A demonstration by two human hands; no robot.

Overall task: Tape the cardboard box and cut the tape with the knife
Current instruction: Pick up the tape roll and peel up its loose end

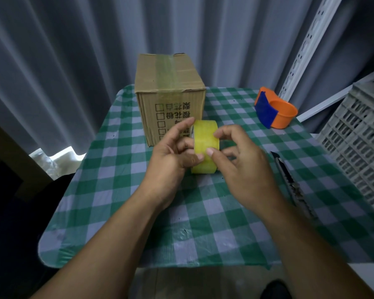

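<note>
A brown cardboard box (170,87) stands at the far middle of the table, with a strip of tape along its top and printed characters on its near face. In front of it I hold a yellowish roll of clear tape (205,141) upright above the table. My left hand (173,156) grips the roll from the left, fingers through its core. My right hand (240,160) touches the roll's outer face with thumb and fingertips. A black utility knife (289,180) lies on the cloth to the right of my right hand.
The table wears a green-and-white checked cloth (138,212). An orange and blue tape dispenser (272,108) sits at the back right. A grey plastic crate (358,143) stands at the right edge. Grey curtains hang behind.
</note>
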